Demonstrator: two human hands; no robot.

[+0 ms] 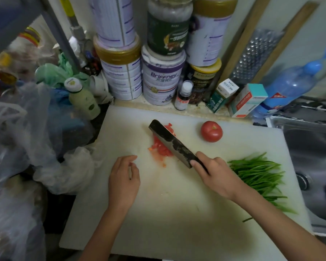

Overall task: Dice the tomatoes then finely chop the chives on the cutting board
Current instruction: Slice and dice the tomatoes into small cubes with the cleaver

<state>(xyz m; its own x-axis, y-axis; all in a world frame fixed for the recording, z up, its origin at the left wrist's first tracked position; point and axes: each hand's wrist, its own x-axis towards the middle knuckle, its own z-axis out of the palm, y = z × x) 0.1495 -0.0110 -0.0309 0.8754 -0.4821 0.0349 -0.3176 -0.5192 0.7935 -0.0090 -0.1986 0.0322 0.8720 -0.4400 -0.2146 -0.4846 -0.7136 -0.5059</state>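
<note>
1. While the right hand (215, 174) grips the handle of a dark cleaver (169, 140), fingers curled round it and the forefinger lying against the blade's near end, the blade slants up and to the left over a white cutting board (177, 213). Whether the edge touches the board cannot be told.
2. Diced tomato (161, 147) lies in a small red heap at the blade, near the middle of the board's far half, with pieces showing on both sides of the blade.
3. The left hand (123, 178) is just left of the heap and apart from it, fingers loosely curled, thumb close to the forefinger, holding nothing.
4. One whole tomato (211, 131) sits uncut on the board to the right of the blade, toward the far edge, clear of the cleaver.
5. Chives (260, 174), long green stalks in a loose bundle, lie uncut along the board's right side, just beside the right wrist.
6. Behind the board stand stacked tins (161, 81), small boxes (247, 100) and a blue bottle (290, 85). A metal grater (256, 53) leans on the wall.
7. A steel sink (312, 151) lies to the right, and plastic bags (26, 129) are heaped to the left.
</note>
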